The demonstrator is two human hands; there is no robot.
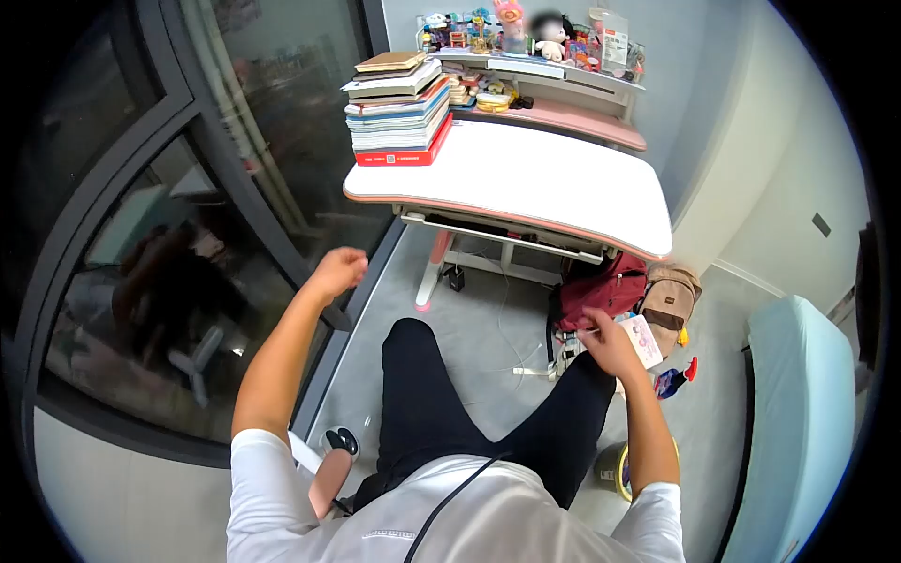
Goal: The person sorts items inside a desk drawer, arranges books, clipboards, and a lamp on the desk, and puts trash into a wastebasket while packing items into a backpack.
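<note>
My left hand (340, 272) is raised beside the dark window frame, in front of the desk's left side. Its fingers are curled together, and I see nothing in them. Over my right knee hangs my right hand (612, 347), its fingers bent and the thumb a little apart, with nothing visible between them. Just behind it shows a white card or box with a pink picture (644, 340). Ahead stands a white-topped desk (554, 188) with pink edging. A tall stack of books (399, 117) rests on its left end, a red one at the bottom.
A shelf (563, 113) behind the desk carries toys and small items. A dark red bag (605, 289) and a brown backpack (671, 300) lean under its right end. A spray bottle (672, 381), a bin (624, 471) and a light-blue covered bed (802, 422) are to my right.
</note>
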